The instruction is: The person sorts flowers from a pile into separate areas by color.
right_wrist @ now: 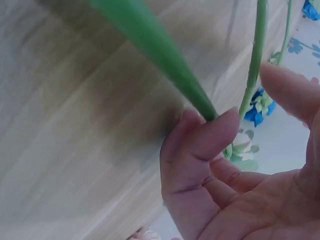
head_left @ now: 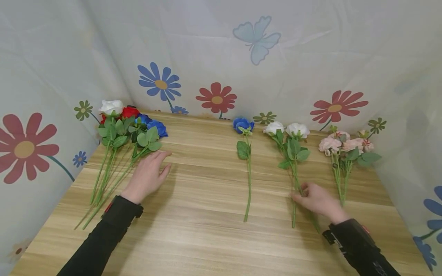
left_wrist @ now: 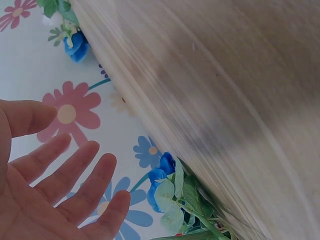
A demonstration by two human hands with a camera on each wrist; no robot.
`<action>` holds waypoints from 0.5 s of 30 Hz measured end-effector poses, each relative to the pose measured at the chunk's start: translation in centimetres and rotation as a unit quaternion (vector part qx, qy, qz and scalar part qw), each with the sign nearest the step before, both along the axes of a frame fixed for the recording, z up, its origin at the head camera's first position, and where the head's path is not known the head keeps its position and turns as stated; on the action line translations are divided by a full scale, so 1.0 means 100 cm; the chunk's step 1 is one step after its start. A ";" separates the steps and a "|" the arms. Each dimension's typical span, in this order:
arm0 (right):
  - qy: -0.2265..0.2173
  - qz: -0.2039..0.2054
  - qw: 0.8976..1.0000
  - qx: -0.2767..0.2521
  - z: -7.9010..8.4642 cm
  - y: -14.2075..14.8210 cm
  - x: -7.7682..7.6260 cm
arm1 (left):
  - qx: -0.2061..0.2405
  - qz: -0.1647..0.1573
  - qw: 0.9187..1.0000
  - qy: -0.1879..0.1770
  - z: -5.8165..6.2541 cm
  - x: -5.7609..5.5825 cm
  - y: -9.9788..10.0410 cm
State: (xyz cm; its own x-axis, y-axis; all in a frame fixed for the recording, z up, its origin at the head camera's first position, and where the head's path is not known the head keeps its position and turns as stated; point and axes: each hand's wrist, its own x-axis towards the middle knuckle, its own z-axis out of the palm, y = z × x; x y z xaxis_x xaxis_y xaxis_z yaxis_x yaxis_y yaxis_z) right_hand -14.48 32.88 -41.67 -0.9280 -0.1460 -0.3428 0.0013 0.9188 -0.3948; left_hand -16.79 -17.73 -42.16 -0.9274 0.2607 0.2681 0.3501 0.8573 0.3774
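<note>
My right hand (head_left: 317, 200) has its fingers curled round the green stem (right_wrist: 170, 65) of a white rose, thumb held apart in the right wrist view. Two white roses (head_left: 297, 130) lie with crossing stems, their blooms toward the back edge; the other stem passes just left of my fingers. Over at the left, my left hand (head_left: 147, 174) holds nothing, its fingers spread and relaxed in the left wrist view. It hovers beside a bunch of white, red and blue roses (head_left: 157, 128), overlapping some lower stems in the head view.
A single blue rose (head_left: 243, 125) lies mid-table, stem toward me. Pink flowers (head_left: 352, 145) lie at the right, close beyond my right hand. The wooden table (head_left: 207, 184) meets a printed cloth backdrop (head_left: 197, 46) at the back and sides.
</note>
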 end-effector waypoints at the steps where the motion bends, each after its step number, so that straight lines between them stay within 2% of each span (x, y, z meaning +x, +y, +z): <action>1: 0.006 0.004 1.000 0.005 -0.001 -0.001 0.000 | 0.000 0.000 1.000 -0.001 0.000 0.000 0.000; 6: 0.028 0.007 1.000 0.009 -0.004 -0.003 0.001 | -0.001 -0.001 1.000 0.001 0.001 0.000 0.001; 15: 0.030 -0.004 0.999 -0.026 -0.008 0.000 0.003 | 0.000 -0.001 1.000 0.003 -0.001 0.000 0.002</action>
State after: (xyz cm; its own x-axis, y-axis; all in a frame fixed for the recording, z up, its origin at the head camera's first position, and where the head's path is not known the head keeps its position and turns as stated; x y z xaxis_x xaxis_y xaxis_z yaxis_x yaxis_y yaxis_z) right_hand -14.16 32.92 -42.44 -0.9477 -0.1551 -0.2788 -0.0168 0.8968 -0.4421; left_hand -16.74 -17.53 -42.21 -0.9250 0.2631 0.2743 0.3547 0.8567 0.3745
